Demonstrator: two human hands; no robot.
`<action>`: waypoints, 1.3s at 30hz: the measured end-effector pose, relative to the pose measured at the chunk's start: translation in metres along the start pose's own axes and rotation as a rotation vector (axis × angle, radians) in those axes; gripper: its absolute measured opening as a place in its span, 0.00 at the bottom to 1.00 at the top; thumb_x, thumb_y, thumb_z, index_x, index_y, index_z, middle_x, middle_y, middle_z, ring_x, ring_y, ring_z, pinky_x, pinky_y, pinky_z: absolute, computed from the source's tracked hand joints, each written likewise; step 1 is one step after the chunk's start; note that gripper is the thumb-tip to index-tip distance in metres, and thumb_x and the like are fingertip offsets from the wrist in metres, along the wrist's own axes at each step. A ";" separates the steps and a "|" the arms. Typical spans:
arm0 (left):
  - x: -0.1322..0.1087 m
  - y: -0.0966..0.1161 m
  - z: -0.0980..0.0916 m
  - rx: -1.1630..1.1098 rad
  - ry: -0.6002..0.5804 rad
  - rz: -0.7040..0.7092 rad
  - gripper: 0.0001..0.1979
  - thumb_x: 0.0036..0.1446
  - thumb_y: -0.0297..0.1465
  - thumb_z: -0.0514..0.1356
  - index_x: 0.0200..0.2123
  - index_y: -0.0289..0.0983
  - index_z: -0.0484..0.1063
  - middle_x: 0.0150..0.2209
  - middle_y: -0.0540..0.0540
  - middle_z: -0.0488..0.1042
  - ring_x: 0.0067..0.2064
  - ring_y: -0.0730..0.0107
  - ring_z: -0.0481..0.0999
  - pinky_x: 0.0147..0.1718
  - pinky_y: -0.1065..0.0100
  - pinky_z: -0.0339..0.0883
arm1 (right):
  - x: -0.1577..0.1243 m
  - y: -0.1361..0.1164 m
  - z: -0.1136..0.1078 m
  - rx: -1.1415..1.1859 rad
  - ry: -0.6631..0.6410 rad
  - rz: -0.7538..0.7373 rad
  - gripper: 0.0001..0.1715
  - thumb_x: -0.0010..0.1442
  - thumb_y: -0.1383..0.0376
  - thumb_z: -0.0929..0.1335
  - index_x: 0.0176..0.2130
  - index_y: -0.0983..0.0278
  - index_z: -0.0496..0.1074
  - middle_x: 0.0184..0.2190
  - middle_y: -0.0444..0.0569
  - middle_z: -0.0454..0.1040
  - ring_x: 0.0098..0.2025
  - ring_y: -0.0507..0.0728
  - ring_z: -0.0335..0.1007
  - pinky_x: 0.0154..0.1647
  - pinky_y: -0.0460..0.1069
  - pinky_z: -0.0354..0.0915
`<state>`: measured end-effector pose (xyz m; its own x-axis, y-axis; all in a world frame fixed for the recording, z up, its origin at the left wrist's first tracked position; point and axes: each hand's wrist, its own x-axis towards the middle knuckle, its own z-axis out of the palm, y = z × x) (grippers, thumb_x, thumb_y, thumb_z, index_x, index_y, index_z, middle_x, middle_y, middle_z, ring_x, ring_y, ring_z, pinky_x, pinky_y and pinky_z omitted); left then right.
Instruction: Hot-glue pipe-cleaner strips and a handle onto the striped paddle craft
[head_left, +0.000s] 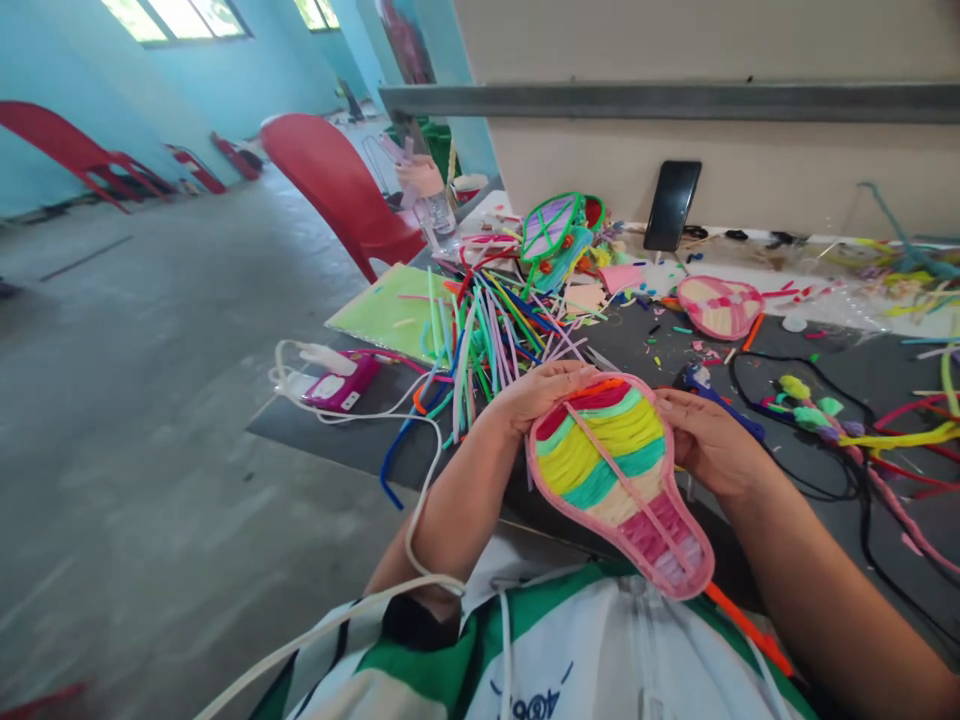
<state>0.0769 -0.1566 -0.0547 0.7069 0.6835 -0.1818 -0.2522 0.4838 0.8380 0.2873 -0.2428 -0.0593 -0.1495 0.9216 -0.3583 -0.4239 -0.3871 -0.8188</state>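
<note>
A bulb-shaped craft piece (pixel 619 480) is held up in front of my chest, tilted, with its narrow end toward me. Pink fuzzy trim edges it, and bands of dark red, mint, yellow, teal, cream, pink and lilac fill it. A pink strip runs down its middle. My left hand (pixel 546 392) grips its upper left rim, fingers partly behind it. On the upper right rim my right hand (pixel 701 438) pinches the edge between thumb and fingers. Just beyond my right hand lies a blue glue gun (pixel 724 405). An orange strip (pixel 750 630) hangs below the narrow end.
Loose pipe cleaners (pixel 487 340) pile up on the dark table (pixel 352 440). A phone (pixel 673 205) leans at the back, near a second pink-edged piece (pixel 720 306). A white cable (pixel 431 470) crosses my left forearm from a pink power bank (pixel 343 385). A red chair (pixel 337 190) stands left.
</note>
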 end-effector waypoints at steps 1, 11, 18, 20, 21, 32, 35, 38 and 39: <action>-0.001 0.001 0.000 -0.016 -0.008 0.006 0.15 0.51 0.35 0.67 0.38 0.30 0.77 0.34 0.40 0.79 0.35 0.63 0.79 0.39 0.65 0.71 | -0.001 -0.001 0.000 -0.002 -0.011 -0.010 0.12 0.50 0.62 0.74 0.36 0.63 0.75 0.28 0.45 0.79 0.26 0.53 0.75 0.27 0.46 0.71; -0.012 0.003 -0.008 -0.064 -0.076 0.070 0.21 0.48 0.43 0.67 0.39 0.32 0.76 0.36 0.41 0.79 0.36 0.62 0.79 0.39 0.65 0.70 | -0.006 -0.001 0.002 0.020 0.020 -0.065 0.13 0.50 0.62 0.74 0.37 0.62 0.75 0.30 0.46 0.79 0.28 0.55 0.77 0.29 0.47 0.72; -0.013 0.003 -0.004 -0.030 -0.030 0.057 0.13 0.46 0.32 0.69 0.35 0.32 0.74 0.31 0.45 0.78 0.30 0.70 0.77 0.32 0.71 0.69 | -0.013 -0.003 0.007 -0.004 -0.070 -0.032 0.11 0.52 0.65 0.72 0.38 0.62 0.74 0.30 0.44 0.78 0.28 0.53 0.75 0.28 0.46 0.70; -0.013 0.002 -0.003 -0.027 -0.027 0.048 0.12 0.46 0.31 0.69 0.35 0.32 0.74 0.30 0.45 0.77 0.30 0.70 0.77 0.31 0.72 0.69 | -0.013 -0.003 0.008 -0.004 -0.072 -0.043 0.13 0.50 0.67 0.71 0.38 0.62 0.74 0.31 0.45 0.78 0.29 0.54 0.75 0.28 0.46 0.69; -0.013 0.001 -0.002 -0.028 -0.027 0.047 0.12 0.47 0.31 0.69 0.35 0.33 0.74 0.30 0.45 0.77 0.29 0.70 0.77 0.31 0.72 0.69 | -0.012 -0.003 0.008 -0.003 -0.069 -0.049 0.13 0.49 0.67 0.71 0.38 0.62 0.74 0.31 0.46 0.78 0.29 0.54 0.74 0.29 0.46 0.69; -0.011 -0.003 0.001 0.014 -0.111 -0.038 0.12 0.46 0.30 0.69 0.34 0.33 0.74 0.29 0.46 0.77 0.28 0.72 0.76 0.29 0.73 0.68 | -0.014 0.004 0.014 0.005 0.003 -0.096 0.14 0.49 0.60 0.75 0.36 0.63 0.76 0.30 0.47 0.79 0.30 0.54 0.76 0.33 0.46 0.69; -0.009 -0.006 -0.001 0.003 -0.150 -0.054 0.17 0.44 0.34 0.71 0.36 0.32 0.74 0.30 0.45 0.77 0.29 0.71 0.76 0.30 0.73 0.69 | -0.014 0.006 0.015 0.001 0.027 -0.138 0.12 0.49 0.60 0.75 0.35 0.63 0.77 0.29 0.48 0.80 0.30 0.55 0.77 0.34 0.48 0.70; -0.004 -0.006 -0.006 -0.024 -0.115 0.035 0.20 0.44 0.38 0.71 0.38 0.31 0.75 0.32 0.43 0.77 0.31 0.70 0.77 0.32 0.72 0.71 | -0.012 0.002 0.006 0.065 0.121 -0.174 0.11 0.51 0.61 0.73 0.36 0.63 0.77 0.31 0.50 0.81 0.32 0.59 0.78 0.36 0.52 0.73; -0.003 -0.004 -0.009 -0.019 -0.080 0.079 0.20 0.46 0.39 0.70 0.38 0.32 0.74 0.32 0.43 0.77 0.31 0.70 0.78 0.31 0.72 0.71 | -0.011 -0.002 0.001 0.101 0.154 -0.165 0.11 0.52 0.61 0.72 0.37 0.63 0.77 0.33 0.51 0.81 0.33 0.61 0.78 0.38 0.54 0.73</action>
<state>0.0700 -0.1559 -0.0621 0.7347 0.6745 -0.0729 -0.3214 0.4407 0.8382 0.2888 -0.2526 -0.0535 0.0643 0.9537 -0.2939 -0.5197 -0.2195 -0.8257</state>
